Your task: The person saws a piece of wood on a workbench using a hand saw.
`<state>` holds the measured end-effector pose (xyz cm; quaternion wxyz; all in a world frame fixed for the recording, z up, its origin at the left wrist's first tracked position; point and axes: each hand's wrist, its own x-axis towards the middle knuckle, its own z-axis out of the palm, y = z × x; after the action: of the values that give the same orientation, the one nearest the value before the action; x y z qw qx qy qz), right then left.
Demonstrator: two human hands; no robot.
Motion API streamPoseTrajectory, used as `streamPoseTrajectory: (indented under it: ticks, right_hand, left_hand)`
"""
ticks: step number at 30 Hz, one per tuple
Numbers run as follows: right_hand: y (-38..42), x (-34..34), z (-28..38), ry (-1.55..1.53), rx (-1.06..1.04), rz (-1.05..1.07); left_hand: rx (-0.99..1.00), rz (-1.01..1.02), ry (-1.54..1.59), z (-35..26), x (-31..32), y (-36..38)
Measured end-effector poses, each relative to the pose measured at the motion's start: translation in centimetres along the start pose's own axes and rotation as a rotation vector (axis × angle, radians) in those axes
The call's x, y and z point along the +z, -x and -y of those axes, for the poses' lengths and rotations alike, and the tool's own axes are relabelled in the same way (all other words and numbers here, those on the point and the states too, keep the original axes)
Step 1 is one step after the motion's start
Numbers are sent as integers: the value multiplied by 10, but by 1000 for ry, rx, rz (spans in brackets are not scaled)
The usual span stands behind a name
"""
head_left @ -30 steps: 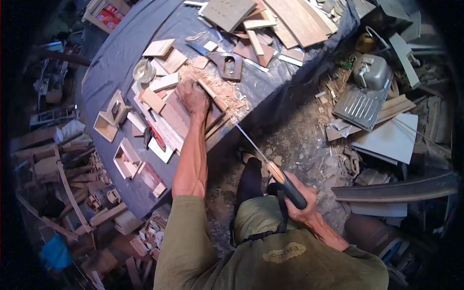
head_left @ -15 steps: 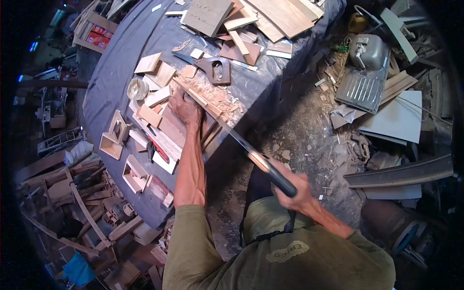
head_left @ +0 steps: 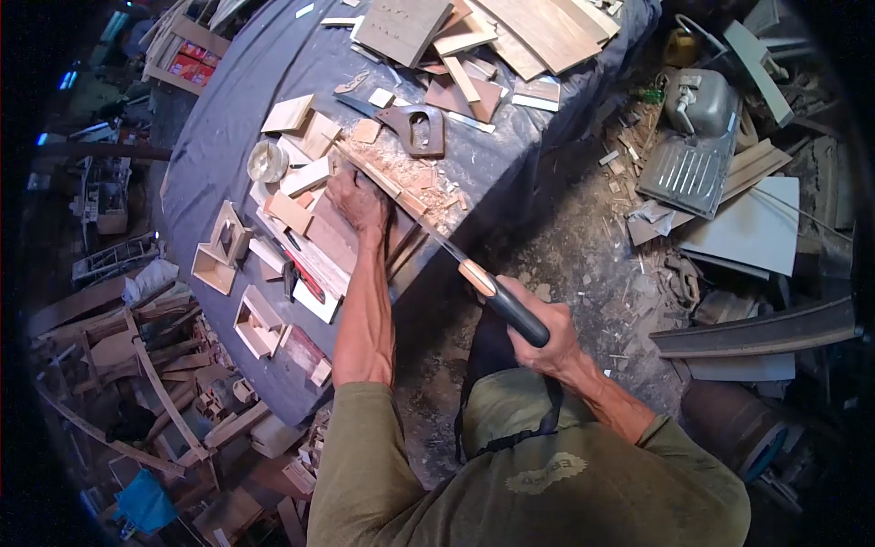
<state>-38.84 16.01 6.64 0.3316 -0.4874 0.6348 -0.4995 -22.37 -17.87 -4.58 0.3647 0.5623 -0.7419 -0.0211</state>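
Note:
My right hand (head_left: 547, 333) is closed round the black and light-brown handle of a straight saw (head_left: 506, 303). Its narrow blade slants up and left to a thin wooden strip (head_left: 375, 175) at the workbench edge. Beside that strip, my left hand (head_left: 360, 202) presses down with curled fingers, holding the wood; its fingertips are partly hidden. Curly shavings and sawdust (head_left: 428, 187) lie just beyond the blade. A second handsaw (head_left: 421, 132) with a dark handle rests flat behind them. To the left of my left hand are a glass jar (head_left: 267, 161) and a red tool (head_left: 310, 281).
Small open wooden boxes (head_left: 258, 324) sit on the bench's dark cloth (head_left: 214, 150) at left. Boards (head_left: 538, 32) are stacked at the far end. On the floor to the right lie a metal sink (head_left: 688, 169) and a white panel (head_left: 747, 228). Scrap wood fills the lower left.
My right hand and the saw have moved forward and up toward the bench along the blade's line. My left hand stays on the wood. The view has shifted slightly.

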Motion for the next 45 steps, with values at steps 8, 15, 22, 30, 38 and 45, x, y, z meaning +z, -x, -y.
streamPoseTrajectory:
  ticks: [8,15,22,30,38,45]
  right_hand:
    - [2,5,-9,-14,-33,-15]
    - [-1,5,-3,-62,6,-38]
    - [2,0,2,-32,-101,-170]
    - [11,-29,5,-44,61,-272]
    - [21,-35,0,25,155,-232]
    - [21,-34,6,18,47,-155]
  left_hand:
    - [110,156,88,2,-27,4]
    - [208,455,105,14,-67,4]
    - [78,515,85,-12,-82,-2]
    - [121,340,268,-16,-82,8]
    - [165,333,191,-7,-76,17]
    - [56,221,33,10,-40,6]
